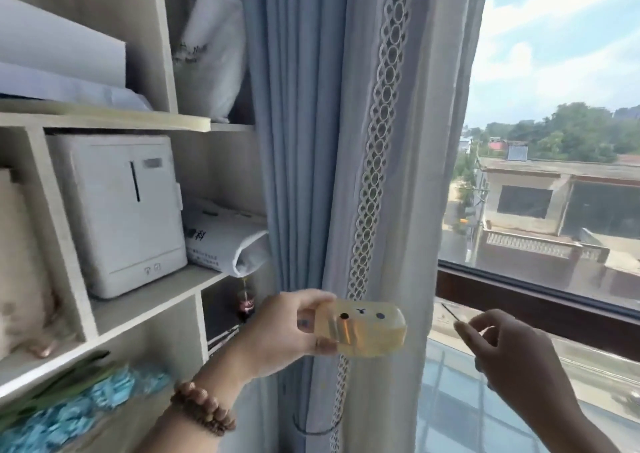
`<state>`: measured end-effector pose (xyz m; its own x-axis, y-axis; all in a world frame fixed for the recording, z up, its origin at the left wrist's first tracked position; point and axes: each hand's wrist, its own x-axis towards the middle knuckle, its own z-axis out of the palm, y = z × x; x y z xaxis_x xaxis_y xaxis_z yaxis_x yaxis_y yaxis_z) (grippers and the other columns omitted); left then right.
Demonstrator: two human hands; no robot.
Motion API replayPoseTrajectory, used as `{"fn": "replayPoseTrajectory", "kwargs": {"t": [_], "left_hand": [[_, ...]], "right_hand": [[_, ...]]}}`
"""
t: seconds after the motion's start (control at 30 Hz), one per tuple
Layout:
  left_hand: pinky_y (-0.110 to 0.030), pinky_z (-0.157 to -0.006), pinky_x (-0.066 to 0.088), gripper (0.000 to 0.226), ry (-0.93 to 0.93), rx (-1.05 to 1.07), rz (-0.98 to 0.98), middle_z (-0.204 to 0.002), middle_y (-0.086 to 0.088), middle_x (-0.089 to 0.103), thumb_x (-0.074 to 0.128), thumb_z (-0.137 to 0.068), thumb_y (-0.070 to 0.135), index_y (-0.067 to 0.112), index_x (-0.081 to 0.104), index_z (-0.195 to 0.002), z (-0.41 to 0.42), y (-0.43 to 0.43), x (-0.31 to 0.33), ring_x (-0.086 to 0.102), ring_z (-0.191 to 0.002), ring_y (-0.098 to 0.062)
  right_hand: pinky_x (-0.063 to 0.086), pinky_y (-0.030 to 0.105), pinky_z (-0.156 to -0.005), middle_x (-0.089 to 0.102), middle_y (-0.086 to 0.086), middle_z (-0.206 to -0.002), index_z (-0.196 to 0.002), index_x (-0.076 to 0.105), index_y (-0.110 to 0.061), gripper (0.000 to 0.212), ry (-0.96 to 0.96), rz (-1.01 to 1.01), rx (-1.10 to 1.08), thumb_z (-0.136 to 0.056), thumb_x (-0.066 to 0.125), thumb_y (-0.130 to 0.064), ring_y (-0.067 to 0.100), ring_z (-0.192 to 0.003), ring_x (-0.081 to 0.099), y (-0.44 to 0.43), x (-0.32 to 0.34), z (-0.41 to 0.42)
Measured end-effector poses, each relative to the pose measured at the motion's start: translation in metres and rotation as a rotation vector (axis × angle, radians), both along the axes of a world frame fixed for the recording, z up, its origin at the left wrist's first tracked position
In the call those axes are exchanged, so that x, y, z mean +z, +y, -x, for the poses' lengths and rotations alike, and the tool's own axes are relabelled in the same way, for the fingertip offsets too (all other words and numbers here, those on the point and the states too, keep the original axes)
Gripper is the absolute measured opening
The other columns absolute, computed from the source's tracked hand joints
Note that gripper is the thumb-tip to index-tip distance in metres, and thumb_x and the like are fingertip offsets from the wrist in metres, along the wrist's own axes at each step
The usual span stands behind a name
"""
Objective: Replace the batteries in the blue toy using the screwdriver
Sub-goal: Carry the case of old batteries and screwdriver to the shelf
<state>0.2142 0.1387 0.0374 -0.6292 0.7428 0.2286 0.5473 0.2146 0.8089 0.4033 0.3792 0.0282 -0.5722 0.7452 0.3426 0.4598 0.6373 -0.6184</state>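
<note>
Left of the curtain, a shelf unit with an appliance in a middle compartment, papers between it and the curtain, a bottle below them; just before the curtain, the toy in the left grip; right of the curtain, before the window, the right grip pinching the screwdriver.

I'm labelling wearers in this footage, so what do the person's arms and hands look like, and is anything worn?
Both forearms are bare, with no sleeve in view. The left hand has a brown bead bracelet of round beads at the wrist, and its thumbnail looks painted a dark grey-blue. The right hand shows no bracelet, watch or ring.
</note>
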Motion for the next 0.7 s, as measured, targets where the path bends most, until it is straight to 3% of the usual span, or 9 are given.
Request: {"fn": "replayPoseTrajectory", "kwargs": {"t": [0.2, 0.37, 0.43, 0.57, 0.7], "left_hand": [[-0.021, -0.096, 0.052, 0.07, 0.02, 0.348, 0.019, -0.117, 0.02, 0.07, 0.091, -0.067, 0.027, 0.029, 0.061, -0.13, 0.069, -0.031, -0.001, 0.062, -0.108, 0.012], [-0.037, -0.07, 0.064, 0.063, -0.131, 0.701, -0.048, -0.113, 0.014, 0.072, 0.089, -0.069, 0.011, 0.031, 0.065, -0.123, 0.091, -0.071, -0.002, 0.067, -0.102, 0.002], [-0.035, -0.057, 0.061, 0.06, -0.175, 0.803, -0.051, -0.115, 0.011, 0.071, 0.086, -0.072, 0.007, 0.029, 0.065, -0.123, 0.091, -0.086, 0.0, 0.068, -0.099, -0.002], [-0.024, -0.048, 0.052, 0.061, -0.136, 1.023, -0.035, -0.116, 0.016, 0.071, 0.081, -0.078, 0.009, 0.038, 0.06, -0.127, 0.089, -0.117, 0.002, 0.069, -0.098, -0.001], [-0.026, -0.047, 0.05, 0.059, -0.169, 1.108, -0.015, -0.115, 0.015, 0.071, 0.076, -0.081, 0.006, 0.04, 0.059, -0.126, 0.1, -0.136, -0.008, 0.069, -0.098, -0.001]], "right_hand": [[0.053, 0.034, -0.056, 0.067, -0.006, -0.05, -0.075, 0.065, -0.029, 0.023, 0.007, 0.007, 0.349, -0.09, 0.071, -0.045, 0.013, -0.054, 0.066, -0.009, 0.001, 0.156], [0.059, 0.038, -0.068, 0.077, -0.004, -0.068, -0.063, 0.053, -0.042, 0.031, -0.03, -0.023, 0.653, -0.089, 0.069, -0.049, 0.021, -0.075, 0.075, -0.035, -0.004, 0.263], [0.059, 0.034, -0.07, 0.079, -0.006, -0.079, -0.073, 0.059, -0.038, 0.024, -0.027, -0.041, 0.744, -0.09, 0.067, -0.053, 0.02, -0.082, 0.075, -0.057, -0.002, 0.286], [0.056, 0.033, -0.067, 0.069, -0.01, -0.067, -0.084, 0.061, -0.033, 0.023, -0.016, -0.012, 0.974, -0.094, 0.059, -0.054, 0.013, -0.072, 0.069, -0.101, 0.0, 0.332], [0.061, 0.036, -0.068, 0.072, -0.007, -0.067, -0.086, 0.062, -0.032, 0.023, -0.04, 0.037, 1.048, -0.094, 0.056, -0.053, 0.016, -0.067, 0.071, -0.137, -0.012, 0.371]]}}
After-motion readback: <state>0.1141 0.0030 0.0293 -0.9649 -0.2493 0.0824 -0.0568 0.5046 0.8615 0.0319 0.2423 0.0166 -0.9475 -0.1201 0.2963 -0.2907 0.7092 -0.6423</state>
